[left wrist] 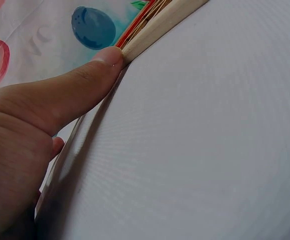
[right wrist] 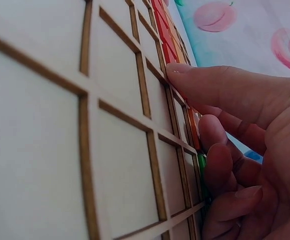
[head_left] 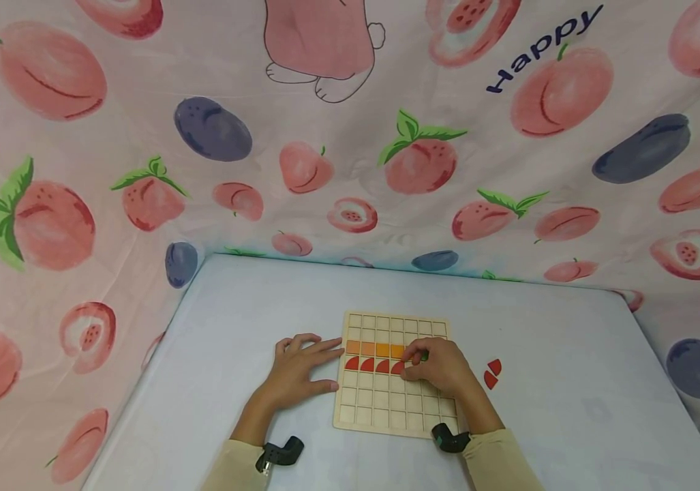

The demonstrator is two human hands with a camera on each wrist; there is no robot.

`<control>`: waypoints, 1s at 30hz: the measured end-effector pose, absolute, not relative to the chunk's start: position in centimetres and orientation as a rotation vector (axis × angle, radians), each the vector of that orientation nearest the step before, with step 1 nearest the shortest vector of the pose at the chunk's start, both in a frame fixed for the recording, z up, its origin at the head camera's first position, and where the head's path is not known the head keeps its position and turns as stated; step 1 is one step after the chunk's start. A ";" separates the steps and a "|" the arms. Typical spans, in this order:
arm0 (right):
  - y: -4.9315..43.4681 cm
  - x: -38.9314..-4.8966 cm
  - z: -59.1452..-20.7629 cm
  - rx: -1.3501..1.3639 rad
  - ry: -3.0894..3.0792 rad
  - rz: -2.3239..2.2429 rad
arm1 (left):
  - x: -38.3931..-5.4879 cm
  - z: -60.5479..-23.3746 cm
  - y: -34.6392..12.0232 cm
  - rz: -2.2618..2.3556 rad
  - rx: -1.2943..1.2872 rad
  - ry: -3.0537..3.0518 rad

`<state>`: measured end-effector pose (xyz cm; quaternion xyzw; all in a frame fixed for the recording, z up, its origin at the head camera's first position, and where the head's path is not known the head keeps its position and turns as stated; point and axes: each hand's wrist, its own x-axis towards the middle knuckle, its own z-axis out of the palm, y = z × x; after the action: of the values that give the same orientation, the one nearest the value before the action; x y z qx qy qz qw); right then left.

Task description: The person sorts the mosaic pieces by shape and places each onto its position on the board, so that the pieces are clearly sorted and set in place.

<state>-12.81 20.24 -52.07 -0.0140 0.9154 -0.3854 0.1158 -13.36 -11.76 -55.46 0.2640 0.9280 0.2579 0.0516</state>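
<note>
A wooden grid board point(head_left: 364, 414) lies on the white table. Orange square tiles point(head_left: 382, 350) fill part of one row, with red quarter-circle pieces point(head_left: 367, 365) in the row below. My right hand point(head_left: 442, 365) has its thumb and index finger at the rightmost red quarter-circle piece point(head_left: 397, 368); in the right wrist view the thumb point(right wrist: 219, 87) reaches its edge. A green piece point(right wrist: 201, 172) shows beside the curled fingers, mostly hidden by the hand. My left hand point(head_left: 297, 372) is spread flat, fingertips and thumb point(left wrist: 75, 90) against the board's left edge.
Two loose red pieces point(head_left: 493, 374) lie on the table right of the board. Black wrist cameras point(head_left: 450, 438) sit on both wrists, the right one overlapping the board's near corner in the head view. A fruit-patterned curtain point(head_left: 350, 170) closes off the back and sides.
</note>
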 end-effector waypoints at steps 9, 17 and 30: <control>20.5 -12.7 -51.8 -0.034 2.649 -1.150 | -13.4 -55.4 -11.7 0.792 0.796 2.823; 22.3 -12.2 -51.5 -0.050 2.595 -1.232 | -13.3 -55.4 -11.6 0.754 0.794 2.842; 27.7 -11.4 -50.3 0.060 2.697 -1.178 | -13.4 -55.6 -11.7 0.751 0.786 2.837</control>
<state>-11.37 27.73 -50.32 0.0203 0.9117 -0.3982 0.0986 -13.41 -11.67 -55.59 0.2583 0.9326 0.2469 0.0516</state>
